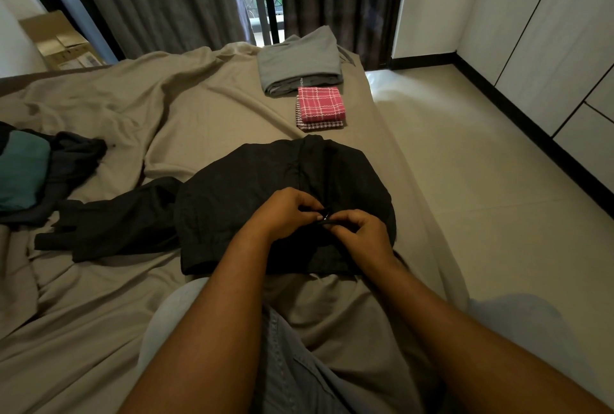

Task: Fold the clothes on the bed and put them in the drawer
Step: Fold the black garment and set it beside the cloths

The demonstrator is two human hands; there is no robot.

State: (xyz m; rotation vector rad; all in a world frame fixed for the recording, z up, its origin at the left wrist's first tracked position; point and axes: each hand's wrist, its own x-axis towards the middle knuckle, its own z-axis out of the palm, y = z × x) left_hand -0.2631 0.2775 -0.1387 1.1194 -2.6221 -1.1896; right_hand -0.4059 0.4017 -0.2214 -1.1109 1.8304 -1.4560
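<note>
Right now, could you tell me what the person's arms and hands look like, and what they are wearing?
Both forearms are bare to the bottom of the frame: no sleeves show. The left hand and right hand have no gloves, and I see no watch, bracelet or ring.

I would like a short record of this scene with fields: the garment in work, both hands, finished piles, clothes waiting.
garment in work: black jacket, spread on the bed
left hand: pinching a small fastener at the jacket's front
right hand: pinching the same spot
finished piles: folded grey garment; folded pink checked cloths
clothes waiting: dark and teal heap, unfolded
</note>
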